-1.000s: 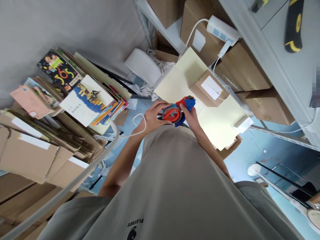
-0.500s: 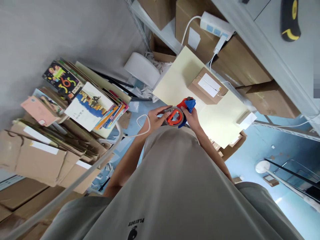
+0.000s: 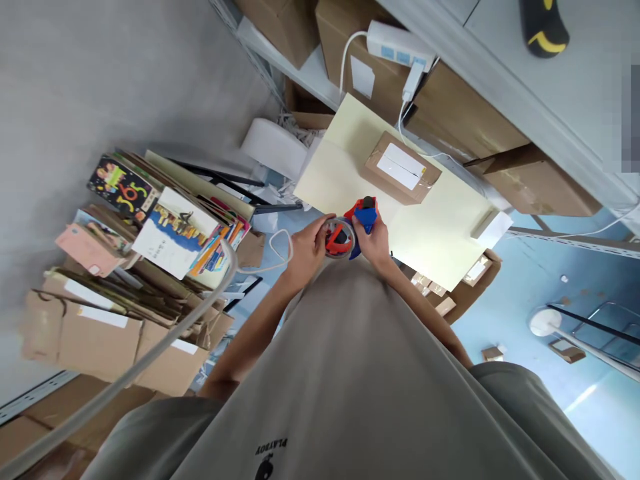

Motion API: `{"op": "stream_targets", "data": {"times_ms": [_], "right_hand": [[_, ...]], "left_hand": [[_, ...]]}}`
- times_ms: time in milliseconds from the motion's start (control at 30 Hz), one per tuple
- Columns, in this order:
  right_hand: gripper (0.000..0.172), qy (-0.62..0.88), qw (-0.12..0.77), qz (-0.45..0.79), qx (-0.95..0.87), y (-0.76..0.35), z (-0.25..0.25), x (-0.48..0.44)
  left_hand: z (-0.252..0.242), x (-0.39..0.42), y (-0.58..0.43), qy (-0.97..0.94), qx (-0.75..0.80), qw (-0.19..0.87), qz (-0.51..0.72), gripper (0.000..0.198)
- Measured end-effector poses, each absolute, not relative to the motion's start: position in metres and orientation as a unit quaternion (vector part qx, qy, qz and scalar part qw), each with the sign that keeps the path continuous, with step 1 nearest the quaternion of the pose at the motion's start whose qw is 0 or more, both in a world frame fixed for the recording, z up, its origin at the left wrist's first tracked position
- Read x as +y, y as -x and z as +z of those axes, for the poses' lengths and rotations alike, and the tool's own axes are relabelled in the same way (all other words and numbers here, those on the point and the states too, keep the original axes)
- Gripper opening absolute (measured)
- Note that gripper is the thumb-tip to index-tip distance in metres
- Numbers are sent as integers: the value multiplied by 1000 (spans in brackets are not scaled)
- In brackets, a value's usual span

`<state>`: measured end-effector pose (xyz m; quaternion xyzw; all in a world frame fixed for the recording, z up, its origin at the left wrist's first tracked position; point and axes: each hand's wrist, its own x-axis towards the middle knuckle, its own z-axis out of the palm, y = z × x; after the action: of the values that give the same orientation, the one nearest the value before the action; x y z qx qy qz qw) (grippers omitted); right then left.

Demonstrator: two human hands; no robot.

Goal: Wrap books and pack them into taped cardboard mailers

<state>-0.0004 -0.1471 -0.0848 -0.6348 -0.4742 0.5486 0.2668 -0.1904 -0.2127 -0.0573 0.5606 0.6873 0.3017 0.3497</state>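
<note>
A red-and-blue tape dispenser [image 3: 366, 218] is held close to my body, in front of my shirt. My right hand [image 3: 375, 245] is closed around it, with the blue part showing above the fingers. On the dispenser's left side sits a roll of clear tape [image 3: 338, 248] with a red hub inside. My left hand [image 3: 306, 249] grips the left rim of that roll, fingertips at its upper edge. Beyond my hands, a taped cardboard box [image 3: 404, 168] with a white label lies on a cream-coloured tabletop [image 3: 340, 157].
At left stand stacked books [image 3: 175, 230] and flattened cardboard [image 3: 100, 337]. A grey pole [image 3: 165, 357] crosses the lower left. A power strip [image 3: 400, 44] is by the shelf boxes at top. The knife-like black-and-yellow handle [image 3: 545, 30] lies upper right. A white bin [image 3: 275, 148] stands behind the table.
The tape dispenser has turned slightly in my hands. My left fingers have shifted from across the roll's face to its left edge. The whole view has swung a little.
</note>
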Motion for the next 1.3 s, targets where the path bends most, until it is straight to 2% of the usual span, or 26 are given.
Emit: {"op": "stream_targets", "data": {"times_ms": [100,267,467,533,633,733,833,1000,1067,1133,1200,1233,1300], "right_hand": [[52,663,253,543,-450,-11,-87,-141],[61,679,248,570,-391,-40,-112,-121],[71,689,285,589,-312,-105,-128,-123],[69,694,286,595,-288,-133,-134,-131],[56,757,220,520,-329,-175,-150,-144],[45,823,86,383,-410,-202,-170,-156],[56,827,-8,287,-483,-211,-192,-165],[67,779,-37,280,-559,-205,-212,-173],[65,780,-30,287,-556,-202,-206,-171],[55,790,7,293,-538,-197,-190,-165],[45,774,108,350,-516,-187,-166,-158],[46,746,176,401,-502,-179,-153,-153],[61,657,299,513,-464,-160,-125,-144]], "left_hand": [[-58,-205,171,-553,690,348,313,45],[-53,-191,144,-611,606,365,355,42],[-74,-162,129,-407,671,471,403,55],[-86,-154,124,-358,664,497,429,58],[-98,-146,112,-294,641,554,441,62],[-99,-140,98,-234,609,629,424,67],[-96,-134,88,-223,583,670,401,67],[-98,-128,81,-210,576,683,397,64],[-103,-127,80,-218,581,676,397,64],[-107,-127,78,-222,588,666,401,64],[-110,-127,76,-222,597,654,410,64],[-111,-127,75,-222,600,648,414,65],[-111,-126,73,-237,603,637,417,66]]}}
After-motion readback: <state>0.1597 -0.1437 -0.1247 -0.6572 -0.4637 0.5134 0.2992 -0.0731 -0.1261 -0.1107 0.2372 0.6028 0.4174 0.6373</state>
